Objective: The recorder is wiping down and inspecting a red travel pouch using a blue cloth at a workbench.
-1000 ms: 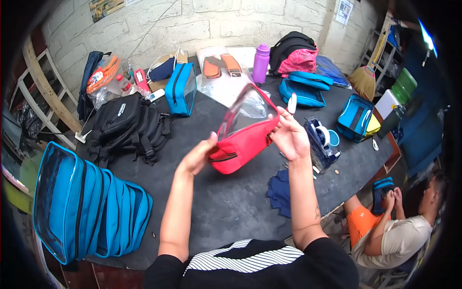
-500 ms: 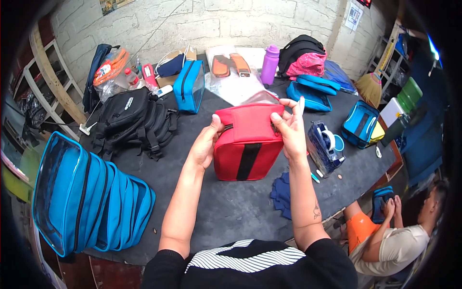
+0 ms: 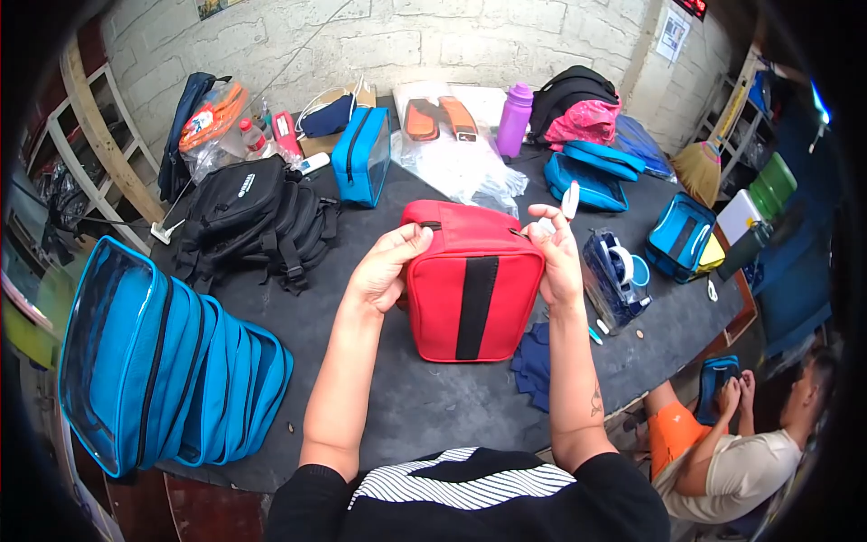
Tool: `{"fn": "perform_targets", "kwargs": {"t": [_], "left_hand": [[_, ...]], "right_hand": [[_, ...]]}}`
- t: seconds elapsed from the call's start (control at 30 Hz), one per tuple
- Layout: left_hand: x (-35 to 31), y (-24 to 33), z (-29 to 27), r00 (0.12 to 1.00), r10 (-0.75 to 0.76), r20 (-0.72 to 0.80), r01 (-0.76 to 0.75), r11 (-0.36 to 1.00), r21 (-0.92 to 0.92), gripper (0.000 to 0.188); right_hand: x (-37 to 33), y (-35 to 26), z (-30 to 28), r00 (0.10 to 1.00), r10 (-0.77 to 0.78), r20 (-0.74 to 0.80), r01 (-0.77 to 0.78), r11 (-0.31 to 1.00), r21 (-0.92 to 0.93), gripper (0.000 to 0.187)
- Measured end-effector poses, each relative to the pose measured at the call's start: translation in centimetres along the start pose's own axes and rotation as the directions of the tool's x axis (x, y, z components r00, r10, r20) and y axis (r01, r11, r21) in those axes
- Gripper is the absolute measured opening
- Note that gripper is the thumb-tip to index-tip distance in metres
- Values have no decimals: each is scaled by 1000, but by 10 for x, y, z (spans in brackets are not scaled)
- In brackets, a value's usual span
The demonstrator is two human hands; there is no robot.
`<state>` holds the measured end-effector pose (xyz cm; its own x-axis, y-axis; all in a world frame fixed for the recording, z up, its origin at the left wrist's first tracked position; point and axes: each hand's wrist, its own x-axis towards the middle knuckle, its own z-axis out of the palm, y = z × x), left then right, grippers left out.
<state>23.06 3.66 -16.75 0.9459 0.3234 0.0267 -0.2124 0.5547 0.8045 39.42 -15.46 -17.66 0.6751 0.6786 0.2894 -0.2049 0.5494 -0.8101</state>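
Observation:
A red zippered pouch point(image 3: 435, 312) with a black vertical strip down its face stands upright between my hands, over the middle of the table. My left hand point(image 3: 388, 266) pinches its upper left corner, thumb on top beside the zipper end. At the upper right corner, the thumb and fingers of my right hand point(image 3: 558, 257) close on the pouch's edge by the other zipper end. A small white tool point(image 3: 571, 200) pokes up from the right fingers; its kind is unclear. Dark blue cloth point(image 3: 531, 366) lies beside my right forearm.
Nested blue pouches point(image 3: 172, 361) stand at the left on the dark table point(image 3: 379, 397). Behind them lies a black backpack point(image 3: 244, 212). Farther back are a blue pouch point(image 3: 354, 163) and purple bottle point(image 3: 515, 122). A clear organizer point(image 3: 610, 289) sits right; a seated person point(image 3: 731, 452) handles another pouch.
The red pouch has tipped and come slightly nearer, so its striped face shows more fully. My left hand has shifted onto its top corner; the right still grips the other corner.

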Motion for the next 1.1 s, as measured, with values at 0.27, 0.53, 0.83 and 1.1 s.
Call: {"fn": "perform_targets", "kwargs": {"t": [0.27, 0.53, 0.83, 1.1], "left_hand": [[5, -12, -6, 993, -80, 89, 94, 981, -168, 33], [-2, -26, -5, 980, -51, 190, 110, 944, -311, 44], [23, -52, -29, 945, 317, -84, -322, 946, -45, 35], [44, -40, -54, 951, -33, -306, -67, 948, -310, 50]], "right_hand": [[3, 0, 2, 996, -80, -31, 80, 997, -19, 33], [22, -1, -7, 966, -200, -165, 210, 977, 47, 20], [17, 9, -18, 987, 148, -65, -116, 931, 346, 21], [-8, 36, -17, 965, 215, 148, -260, 842, 473, 33]]}}
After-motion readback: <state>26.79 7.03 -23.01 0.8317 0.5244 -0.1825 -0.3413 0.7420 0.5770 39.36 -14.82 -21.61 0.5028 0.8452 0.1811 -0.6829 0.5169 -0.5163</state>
